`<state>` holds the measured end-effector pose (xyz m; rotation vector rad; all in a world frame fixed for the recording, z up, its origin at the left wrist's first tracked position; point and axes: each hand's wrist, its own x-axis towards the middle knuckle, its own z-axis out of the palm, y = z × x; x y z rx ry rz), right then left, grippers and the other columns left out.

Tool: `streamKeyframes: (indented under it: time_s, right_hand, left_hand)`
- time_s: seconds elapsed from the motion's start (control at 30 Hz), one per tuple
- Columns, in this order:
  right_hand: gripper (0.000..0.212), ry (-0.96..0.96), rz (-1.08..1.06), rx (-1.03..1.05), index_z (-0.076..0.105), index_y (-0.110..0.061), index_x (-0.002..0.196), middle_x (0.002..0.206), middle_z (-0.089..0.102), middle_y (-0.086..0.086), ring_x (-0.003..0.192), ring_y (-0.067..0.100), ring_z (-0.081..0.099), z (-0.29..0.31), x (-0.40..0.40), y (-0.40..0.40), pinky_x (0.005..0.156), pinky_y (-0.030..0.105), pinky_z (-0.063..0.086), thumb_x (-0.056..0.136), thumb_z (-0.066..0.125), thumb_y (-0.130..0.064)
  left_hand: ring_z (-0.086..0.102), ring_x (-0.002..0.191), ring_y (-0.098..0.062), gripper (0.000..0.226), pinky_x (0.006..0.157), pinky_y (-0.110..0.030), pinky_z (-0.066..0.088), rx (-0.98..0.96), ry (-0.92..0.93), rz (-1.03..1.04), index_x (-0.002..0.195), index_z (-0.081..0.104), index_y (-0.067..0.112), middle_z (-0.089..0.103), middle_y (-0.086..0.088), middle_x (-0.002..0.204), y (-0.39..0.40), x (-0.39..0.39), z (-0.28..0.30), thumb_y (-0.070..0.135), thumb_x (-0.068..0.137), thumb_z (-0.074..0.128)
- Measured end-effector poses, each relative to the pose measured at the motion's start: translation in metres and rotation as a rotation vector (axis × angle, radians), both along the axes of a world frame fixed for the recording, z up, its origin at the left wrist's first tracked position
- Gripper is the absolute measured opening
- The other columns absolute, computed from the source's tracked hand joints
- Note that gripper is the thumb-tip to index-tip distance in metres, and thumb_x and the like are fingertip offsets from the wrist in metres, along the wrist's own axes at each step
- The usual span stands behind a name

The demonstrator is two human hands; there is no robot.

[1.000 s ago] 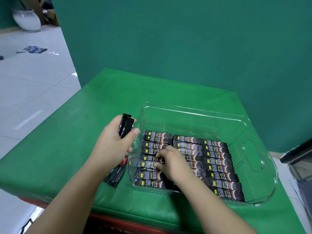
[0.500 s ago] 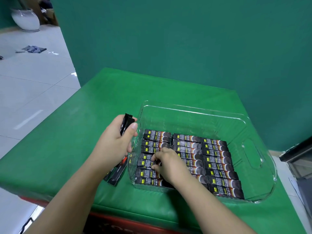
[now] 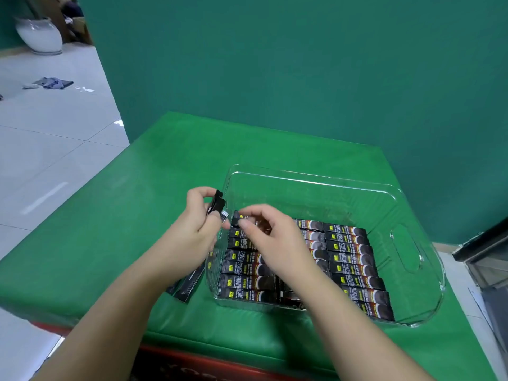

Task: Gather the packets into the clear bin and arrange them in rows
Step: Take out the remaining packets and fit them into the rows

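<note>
The clear bin (image 3: 310, 182) stands on the green table, right of centre. Black packets (image 3: 349, 251) lie flat in its near half in three side-by-side rows; its far half is bare. My left hand (image 3: 198, 224) hovers just outside the bin's left wall, shut on a small bunch of held packets (image 3: 217, 204) standing upright. My right hand (image 3: 275, 237) is raised over the left row, thumb and forefinger pinched near a packet's end by the left wall. I cannot tell whether it grips that packet. A few loose packets (image 3: 189, 284) lie on the table under my left forearm.
The green padded table (image 3: 137, 202) ends in a red front edge. A green wall stands close behind. To the left there is tiled floor with a white vase (image 3: 38, 34) and a cloth (image 3: 52, 82). A dark cabinet (image 3: 483, 257) sits at the right.
My right hand has lifted off the rows and moved up and left toward my left hand. My left hand has risen slightly with its packets.
</note>
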<state>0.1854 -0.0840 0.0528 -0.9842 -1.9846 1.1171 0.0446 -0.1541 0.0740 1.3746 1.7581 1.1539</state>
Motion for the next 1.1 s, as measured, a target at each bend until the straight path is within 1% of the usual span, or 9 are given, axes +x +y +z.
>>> streamKeyframes:
  time_s: [0.2, 0.37, 0.53, 0.7, 0.83, 0.9, 0.93, 1.0, 1.1]
  right_hand:
    - [0.025, 0.202, 0.073, -0.12, 0.057, -0.038, 0.093, 0.076, 0.054, -0.012, 0.07, 0.007, 0.048, 0.013, -0.008, -0.005, 0.069, 0.022, 0.042, 0.087, 0.066, -0.016]
    - [0.017, 0.084, 0.077, -0.047, 0.061, -0.036, 0.079, 0.058, 0.04, -0.01, 0.054, 0.003, 0.035, 0.013, -0.003, -0.005, 0.054, 0.022, 0.03, 0.085, 0.068, -0.021]
    - [0.021, 0.092, -0.002, -0.162, 0.061, -0.025, 0.07, 0.046, 0.047, -0.007, 0.042, 0.007, 0.051, 0.011, 0.007, 0.0, 0.046, 0.021, 0.038, 0.089, 0.064, -0.018]
    - [0.014, 0.234, -0.054, -0.325, 0.063, -0.017, 0.076, 0.053, 0.063, -0.002, 0.05, 0.012, 0.061, 0.006, 0.016, 0.004, 0.047, 0.019, 0.046, 0.09, 0.063, -0.014]
    - [0.013, 0.234, -0.072, -0.273, 0.059, -0.021, 0.076, 0.064, 0.061, -0.004, 0.062, 0.028, 0.064, -0.004, 0.013, 0.006, 0.061, 0.03, 0.047, 0.084, 0.07, -0.023]
    - [0.017, 0.259, -0.108, -0.318, 0.053, -0.019, 0.08, 0.067, 0.059, -0.005, 0.055, 0.015, 0.06, -0.008, 0.011, 0.009, 0.062, 0.031, 0.047, 0.086, 0.066, -0.011]
    - [0.019, 0.276, -0.134, -0.346, 0.05, -0.02, 0.084, 0.07, 0.058, -0.005, 0.054, 0.01, 0.059, -0.009, 0.011, 0.011, 0.063, 0.03, 0.048, 0.089, 0.062, -0.006]
    - [0.022, 0.195, -0.192, -0.285, 0.043, -0.023, 0.092, 0.081, 0.059, -0.003, 0.061, 0.008, 0.06, -0.01, 0.014, 0.017, 0.067, 0.027, 0.049, 0.092, 0.057, -0.005]
    - [0.02, -0.171, -0.191, -0.049, 0.042, -0.021, 0.102, 0.097, 0.057, -0.005, 0.084, 0.012, 0.055, -0.017, 0.021, 0.024, 0.078, 0.027, 0.043, 0.093, 0.058, -0.014]
  left_hand:
    - [0.057, 0.049, -0.013, 0.027, 0.051, -0.022, 0.045, -0.072, 0.055, -0.037, 0.116, 0.032, 0.028, 0.066, -0.004, 0.063, -0.002, 0.001, 0.007, 0.016, 0.098, 0.047]
    - [0.057, 0.046, -0.013, 0.032, 0.049, -0.022, 0.048, -0.113, 0.136, -0.051, 0.109, 0.037, 0.034, 0.068, -0.006, 0.064, -0.003, -0.001, 0.013, 0.019, 0.092, 0.06]
    - [0.058, 0.047, -0.009, 0.027, 0.05, -0.033, 0.05, -0.126, 0.114, -0.048, 0.117, 0.04, 0.037, 0.064, -0.002, 0.068, -0.004, -0.003, 0.01, 0.028, 0.095, 0.053]
    - [0.054, 0.044, -0.004, 0.026, 0.047, -0.028, 0.046, -0.096, 0.122, -0.018, 0.12, 0.043, 0.039, 0.06, 0.0, 0.069, -0.003, -0.007, 0.008, 0.026, 0.098, 0.048]
    - [0.062, 0.069, -0.004, 0.032, 0.07, -0.027, 0.052, -0.069, 0.157, -0.107, 0.124, 0.045, 0.036, 0.068, 0.011, 0.092, -0.004, -0.006, 0.007, 0.023, 0.095, 0.053]
    - [0.058, 0.066, 0.001, 0.031, 0.062, -0.02, 0.049, -0.055, 0.164, -0.127, 0.122, 0.047, 0.035, 0.066, 0.024, 0.098, -0.003, -0.005, 0.006, 0.017, 0.098, 0.049]
    - [0.056, 0.063, -0.001, 0.03, 0.057, -0.024, 0.049, -0.055, 0.166, -0.118, 0.121, 0.046, 0.036, 0.065, 0.026, 0.097, -0.003, -0.005, 0.005, 0.016, 0.099, 0.045]
    - [0.055, 0.06, -0.007, 0.029, 0.055, -0.034, 0.05, -0.049, 0.149, -0.082, 0.12, 0.044, 0.038, 0.066, 0.024, 0.093, -0.003, -0.005, 0.003, 0.017, 0.1, 0.041]
    - [0.052, 0.054, -0.007, 0.03, 0.054, -0.034, 0.047, -0.056, 0.115, -0.053, 0.122, 0.039, 0.041, 0.067, 0.018, 0.089, -0.002, -0.007, 0.001, 0.02, 0.1, 0.04]
